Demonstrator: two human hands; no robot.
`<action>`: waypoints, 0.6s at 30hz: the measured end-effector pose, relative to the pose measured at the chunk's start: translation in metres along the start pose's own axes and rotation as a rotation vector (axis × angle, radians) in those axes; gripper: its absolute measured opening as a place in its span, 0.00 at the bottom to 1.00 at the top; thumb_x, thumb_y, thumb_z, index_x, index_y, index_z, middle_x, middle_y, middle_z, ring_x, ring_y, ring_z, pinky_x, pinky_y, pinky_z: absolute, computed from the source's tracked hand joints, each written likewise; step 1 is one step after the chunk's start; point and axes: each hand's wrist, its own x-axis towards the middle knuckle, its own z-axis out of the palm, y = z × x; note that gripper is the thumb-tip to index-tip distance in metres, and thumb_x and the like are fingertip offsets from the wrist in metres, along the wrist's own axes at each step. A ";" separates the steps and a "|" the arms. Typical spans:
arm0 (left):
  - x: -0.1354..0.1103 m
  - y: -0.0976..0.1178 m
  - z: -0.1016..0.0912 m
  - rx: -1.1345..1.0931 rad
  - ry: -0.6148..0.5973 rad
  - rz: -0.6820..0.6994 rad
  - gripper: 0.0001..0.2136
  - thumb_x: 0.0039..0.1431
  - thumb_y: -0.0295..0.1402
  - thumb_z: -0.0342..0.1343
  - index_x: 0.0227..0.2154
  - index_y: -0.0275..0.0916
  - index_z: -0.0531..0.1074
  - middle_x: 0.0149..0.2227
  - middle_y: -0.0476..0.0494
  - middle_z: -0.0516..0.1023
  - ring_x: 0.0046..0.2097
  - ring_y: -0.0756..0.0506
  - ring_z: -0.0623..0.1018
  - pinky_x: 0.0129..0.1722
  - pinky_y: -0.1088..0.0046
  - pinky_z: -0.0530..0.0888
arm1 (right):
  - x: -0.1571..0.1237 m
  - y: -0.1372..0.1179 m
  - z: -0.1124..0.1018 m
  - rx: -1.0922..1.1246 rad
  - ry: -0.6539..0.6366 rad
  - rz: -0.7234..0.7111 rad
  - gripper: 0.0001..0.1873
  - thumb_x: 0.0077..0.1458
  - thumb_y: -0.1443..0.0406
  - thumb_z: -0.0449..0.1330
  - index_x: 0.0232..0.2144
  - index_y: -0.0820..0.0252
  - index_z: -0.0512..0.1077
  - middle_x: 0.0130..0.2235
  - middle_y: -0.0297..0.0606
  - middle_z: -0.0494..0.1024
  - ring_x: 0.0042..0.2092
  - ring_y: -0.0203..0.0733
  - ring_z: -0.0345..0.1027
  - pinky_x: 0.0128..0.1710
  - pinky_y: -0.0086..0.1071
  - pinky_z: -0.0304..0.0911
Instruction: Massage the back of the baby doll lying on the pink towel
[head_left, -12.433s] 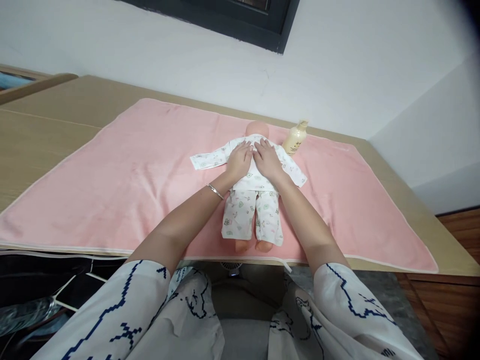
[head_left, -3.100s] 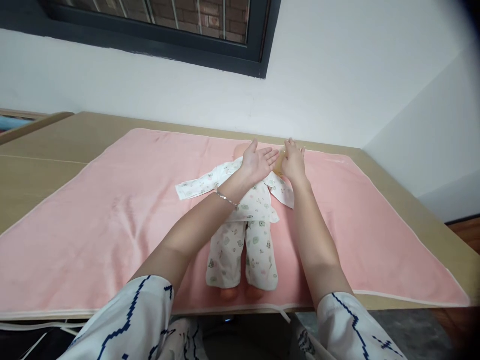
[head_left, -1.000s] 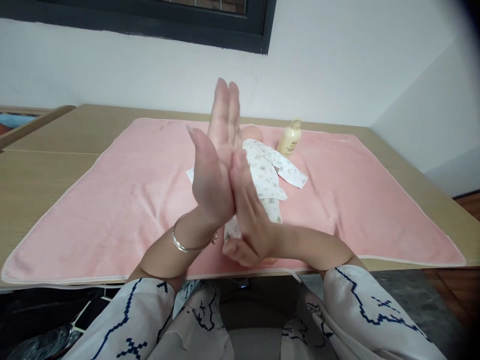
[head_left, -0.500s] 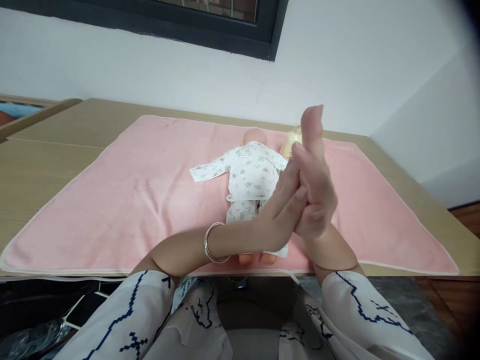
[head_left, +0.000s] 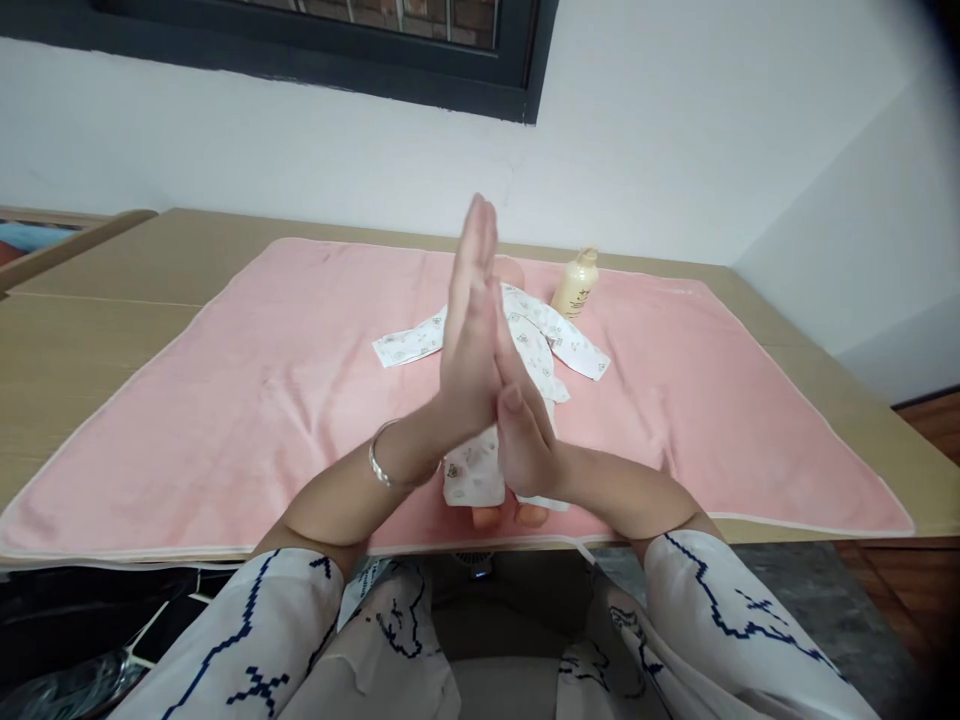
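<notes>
Hands: left hand, right hand shifted leftward before clothed doll.
Palms: pressed together.
Rubbing: best even, full-contact.

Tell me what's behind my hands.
A baby doll: part of its head, sleeves, trouser hems and feet show. Your left hand and right hand hide much of its torso.

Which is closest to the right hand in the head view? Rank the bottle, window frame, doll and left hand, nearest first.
From the right hand:
1. Left hand: pressed against it, on its left.
2. Doll: partly hidden behind both hands.
3. Bottle: farther back, right of the doll.
4. Window frame: farthest, top of the picture.
</notes>
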 end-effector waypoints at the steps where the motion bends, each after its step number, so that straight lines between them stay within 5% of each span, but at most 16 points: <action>1: 0.009 -0.011 -0.001 -0.031 0.051 0.010 0.20 0.71 0.41 0.33 0.63 0.56 0.55 0.69 0.62 0.56 0.72 0.51 0.49 0.73 0.63 0.50 | 0.001 -0.001 0.003 0.083 0.014 0.000 0.36 0.59 0.38 0.29 0.67 0.29 0.40 0.69 0.04 0.48 0.73 0.43 0.29 0.73 0.45 0.46; 5: 0.034 -0.058 -0.012 0.028 0.170 -0.018 0.23 0.70 0.44 0.39 0.64 0.44 0.54 0.71 0.50 0.52 0.72 0.49 0.51 0.72 0.68 0.50 | 0.015 0.001 0.006 0.321 0.032 -0.003 0.30 0.65 0.50 0.44 0.67 0.40 0.49 0.70 0.16 0.52 0.72 0.40 0.40 0.73 0.38 0.48; 11: 0.057 -0.112 -0.038 0.152 0.250 -0.166 0.23 0.69 0.52 0.36 0.59 0.48 0.61 0.68 0.50 0.59 0.71 0.47 0.57 0.70 0.64 0.56 | 0.049 0.029 -0.011 0.291 0.104 0.113 0.23 0.64 0.56 0.50 0.58 0.54 0.67 0.62 0.34 0.70 0.65 0.41 0.62 0.67 0.38 0.58; 15: 0.062 -0.149 -0.042 0.157 0.299 -0.410 0.22 0.70 0.48 0.37 0.56 0.43 0.65 0.64 0.43 0.67 0.68 0.43 0.63 0.69 0.58 0.59 | 0.077 0.074 -0.022 0.087 0.123 0.031 0.17 0.62 0.60 0.51 0.48 0.54 0.75 0.52 0.33 0.79 0.58 0.42 0.69 0.63 0.41 0.62; 18: 0.055 -0.177 -0.041 0.200 0.225 -0.427 0.22 0.69 0.48 0.38 0.54 0.43 0.67 0.61 0.41 0.70 0.65 0.43 0.68 0.67 0.60 0.62 | 0.092 0.110 -0.025 -0.171 0.130 0.038 0.18 0.59 0.63 0.53 0.48 0.59 0.76 0.53 0.40 0.79 0.57 0.46 0.70 0.62 0.43 0.61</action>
